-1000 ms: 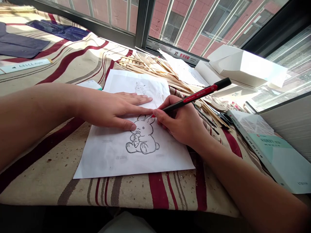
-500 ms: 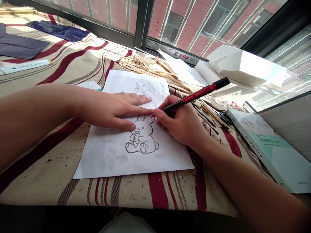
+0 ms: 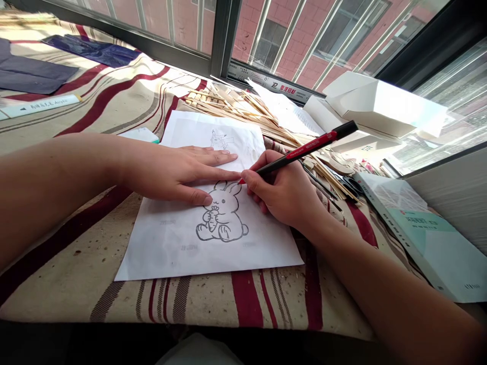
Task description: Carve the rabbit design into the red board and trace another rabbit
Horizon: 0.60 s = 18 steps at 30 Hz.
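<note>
A sheet of white paper [image 3: 160, 253] lies on the striped cloth, bearing a dark-lined drawing of a rabbit [image 3: 228, 218] with a carrot. Higher on the sheet is a smaller, thinner line drawing [image 3: 219, 138]. My left hand [image 3: 190, 172] rests flat across the paper, fingers stretched out, its thumb by the rabbit's face. Pinched in my right hand [image 3: 283, 187] is a black and red marker pen [image 3: 304, 150]. The pen's tip is at the rabbit's right ear, close to my left index fingertip. My right palm and curled fingers partly hide the paper's right edge.
Thin wooden sticks [image 3: 236, 106] are heaped behind the paper. An open white box [image 3: 380, 101] stands by the window, and a book [image 3: 437, 243] lies at the right. Dark blue sheets [image 3: 91, 49] and a long white packet [image 3: 41, 105] lie at the left.
Hardly anything differs. The pen and my right hand have shifted very slightly, with the tip still at the rabbit's ear. My left hand stays flat in the same place.
</note>
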Each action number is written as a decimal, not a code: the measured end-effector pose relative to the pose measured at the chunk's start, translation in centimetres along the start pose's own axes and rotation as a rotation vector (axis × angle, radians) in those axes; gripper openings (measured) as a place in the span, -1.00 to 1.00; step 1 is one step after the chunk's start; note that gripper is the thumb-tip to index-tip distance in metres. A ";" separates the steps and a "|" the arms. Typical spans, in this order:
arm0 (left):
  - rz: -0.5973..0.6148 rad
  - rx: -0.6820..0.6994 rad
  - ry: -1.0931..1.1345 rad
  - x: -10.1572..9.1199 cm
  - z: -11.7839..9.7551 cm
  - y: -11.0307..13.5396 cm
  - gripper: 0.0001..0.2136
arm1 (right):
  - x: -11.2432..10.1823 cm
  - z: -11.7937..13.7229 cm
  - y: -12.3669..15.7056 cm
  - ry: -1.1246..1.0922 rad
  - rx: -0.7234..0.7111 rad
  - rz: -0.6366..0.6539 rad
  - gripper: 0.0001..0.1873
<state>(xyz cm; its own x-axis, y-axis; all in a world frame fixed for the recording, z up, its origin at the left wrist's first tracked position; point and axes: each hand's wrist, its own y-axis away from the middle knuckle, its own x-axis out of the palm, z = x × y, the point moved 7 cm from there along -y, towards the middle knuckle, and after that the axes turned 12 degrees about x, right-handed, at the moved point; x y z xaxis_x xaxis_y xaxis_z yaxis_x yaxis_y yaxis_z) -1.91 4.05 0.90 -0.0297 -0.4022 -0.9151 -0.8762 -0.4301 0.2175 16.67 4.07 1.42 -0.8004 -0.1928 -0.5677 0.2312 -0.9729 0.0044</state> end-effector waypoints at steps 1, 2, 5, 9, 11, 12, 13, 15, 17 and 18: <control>-0.004 0.001 0.001 0.0 0.0 0.0 -0.19 | 0.0 0.0 0.0 -0.002 -0.003 0.001 -0.69; -0.014 0.002 0.006 -0.1 -0.1 0.0 -0.19 | 0.1 0.1 -0.1 -0.003 -0.004 0.003 -0.69; -0.038 0.005 0.015 -0.3 -0.2 0.0 -0.20 | 0.1 0.1 -0.2 -0.001 -0.011 0.004 -0.70; -0.001 0.007 -0.013 -0.1 -0.3 -0.1 -0.17 | 0.1 -0.1 -0.2 -0.008 0.018 0.019 -0.70; 0.010 0.006 -0.020 -0.1 -0.3 0.0 -0.16 | 0.2 -0.2 -0.1 -0.037 0.047 0.036 -0.69; 0.009 0.004 -0.020 -0.1 -0.3 0.0 -0.16 | 0.1 -0.1 -0.1 -0.058 0.050 0.040 -0.69; 0.006 0.006 -0.019 -0.2 -0.3 0.0 -0.17 | 0.0 0.2 0.1 -0.085 0.040 0.035 -0.69; -0.006 0.017 -0.016 -0.2 -0.4 0.0 -0.19 | -0.3 0.9 0.4 -0.146 -0.007 0.010 -0.68; -0.019 0.028 -0.012 -0.3 -0.6 0.0 -0.20 | -0.5 1.8 0.9 -0.203 -0.054 0.002 -0.67; -0.025 0.031 -0.009 -0.3 -0.6 0.0 -0.21 | -0.5 2.1 1.1 -0.222 -0.066 0.013 -0.67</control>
<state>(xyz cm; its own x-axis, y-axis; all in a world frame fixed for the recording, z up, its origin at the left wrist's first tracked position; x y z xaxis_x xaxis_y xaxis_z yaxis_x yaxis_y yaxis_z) -1.60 3.70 1.36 -0.0119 -0.3839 -0.9233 -0.8914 -0.4144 0.1838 16.16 2.83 3.46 -0.8975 -0.2360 -0.3726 0.2722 -0.9611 -0.0469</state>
